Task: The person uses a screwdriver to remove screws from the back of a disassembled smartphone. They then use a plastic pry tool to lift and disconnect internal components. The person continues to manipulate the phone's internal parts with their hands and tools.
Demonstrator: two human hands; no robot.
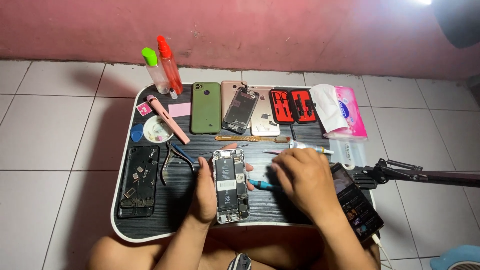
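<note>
— Bare knees show at the bottom edge, just under the black lap table (175,220). What sits right in front of them?

— Your left hand (206,192), wrapped round the left edge of the opened silver smartphone with its battery and boards exposed (230,185); thumb along the near side, fingertips curling over the top. It lies flat on the table, near the front centre.

— And the right hand (302,180)?

— Closed over a blue-handled screwdriver (262,185), its tip pointing at the phone's right edge.

— How will that phone handle?

— Light, stiff and, I'd judge, fragile inside: thin cables, tiny parts. Keep your hold on the metal frame edges, never on the battery or boards.

— What lies around?

— Steel cutting pliers (175,159) just left of your hand, a stripped black phone frame (138,181) further left, a green phone (206,107) behind, and a dark phone with a lit screen (356,202) by your right wrist.
</note>
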